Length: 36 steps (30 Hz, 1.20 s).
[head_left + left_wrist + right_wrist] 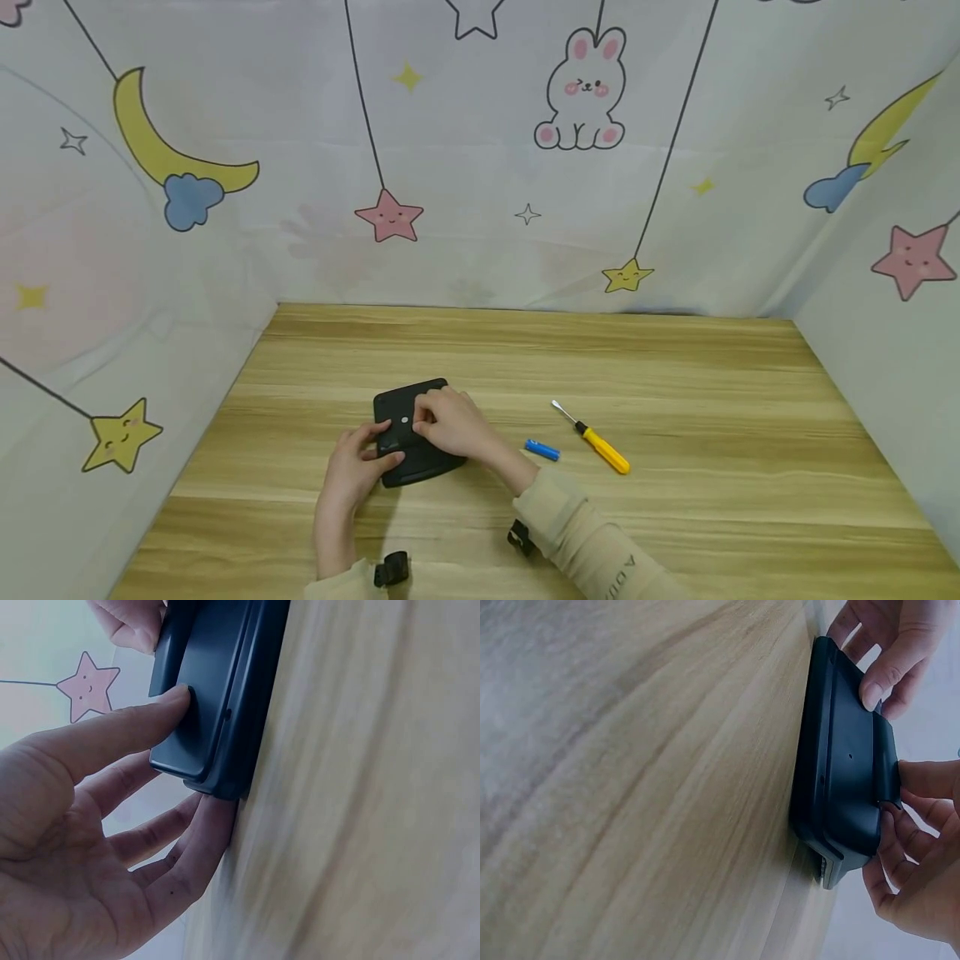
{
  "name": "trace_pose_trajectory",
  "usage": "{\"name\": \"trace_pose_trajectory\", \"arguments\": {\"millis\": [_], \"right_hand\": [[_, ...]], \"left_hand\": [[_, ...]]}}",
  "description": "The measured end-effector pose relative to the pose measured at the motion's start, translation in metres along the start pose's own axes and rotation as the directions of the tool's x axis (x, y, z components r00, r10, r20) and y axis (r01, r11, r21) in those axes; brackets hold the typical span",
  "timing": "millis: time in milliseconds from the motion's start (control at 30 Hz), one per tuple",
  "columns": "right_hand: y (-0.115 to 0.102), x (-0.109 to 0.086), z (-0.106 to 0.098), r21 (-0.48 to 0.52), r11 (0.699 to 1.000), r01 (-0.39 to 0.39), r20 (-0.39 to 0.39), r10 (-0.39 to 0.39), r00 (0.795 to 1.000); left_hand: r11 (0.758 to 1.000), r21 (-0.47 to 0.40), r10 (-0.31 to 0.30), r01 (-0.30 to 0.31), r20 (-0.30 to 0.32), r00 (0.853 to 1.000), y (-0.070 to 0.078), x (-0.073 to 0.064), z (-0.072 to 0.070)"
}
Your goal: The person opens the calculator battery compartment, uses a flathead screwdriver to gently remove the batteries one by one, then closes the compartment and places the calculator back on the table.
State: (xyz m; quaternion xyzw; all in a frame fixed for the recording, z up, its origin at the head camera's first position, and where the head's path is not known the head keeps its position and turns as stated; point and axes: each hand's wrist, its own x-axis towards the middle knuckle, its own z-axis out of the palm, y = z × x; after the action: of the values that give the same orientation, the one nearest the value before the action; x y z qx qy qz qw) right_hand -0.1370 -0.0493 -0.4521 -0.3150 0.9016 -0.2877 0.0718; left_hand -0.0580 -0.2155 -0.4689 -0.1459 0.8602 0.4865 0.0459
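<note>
A flat black plastic device (396,404) with rounded corners lies on the wooden table, a small pale round spot near its middle. My left hand (351,467) grips its left edge. In the left wrist view the thumb presses the upper face of the device (217,667), and fingers reach under its edge. My right hand (453,423) is over the right part of it, fingers curled. In the right wrist view, the thumb and fingers of this hand (930,862) pinch at the raised ridge of the device (847,761). Whether a loose part is between them, I cannot tell.
To the right of the device lies a blue battery (542,450). Beyond it is a screwdriver (603,450) with a yellow handle. Black wrist mounts (392,569) sit at both sleeves. A printed cloth (480,167) walls the table (720,400) at the back and sides.
</note>
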Motion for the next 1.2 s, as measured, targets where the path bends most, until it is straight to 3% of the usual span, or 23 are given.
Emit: {"name": "trace_pose_trajectory", "arguments": {"millis": [333,1067,1200], "right_hand": [[0.0034,0.0025,0.0022,0.055,0.998,-0.014,-0.014,0.015,1.0],[0.0022,0.0058,0.005,0.065,0.998,-0.001,0.003,0.001,1.0],[0.0014,0.005,0.0058,0.026,1.0,0.004,0.009,-0.005,1.0]], "left_hand": [[1.0,0.009,-0.004,0.004,0.0,1.0,-0.0005,0.0014,-0.0001],[1.0,0.017,0.003,-0.003,0.0,1.0,-0.0036,0.0013,-0.0019],[1.0,0.011,0.01,-0.01,-0.005,1.0,-0.0036,0.0008,-0.0017]]}}
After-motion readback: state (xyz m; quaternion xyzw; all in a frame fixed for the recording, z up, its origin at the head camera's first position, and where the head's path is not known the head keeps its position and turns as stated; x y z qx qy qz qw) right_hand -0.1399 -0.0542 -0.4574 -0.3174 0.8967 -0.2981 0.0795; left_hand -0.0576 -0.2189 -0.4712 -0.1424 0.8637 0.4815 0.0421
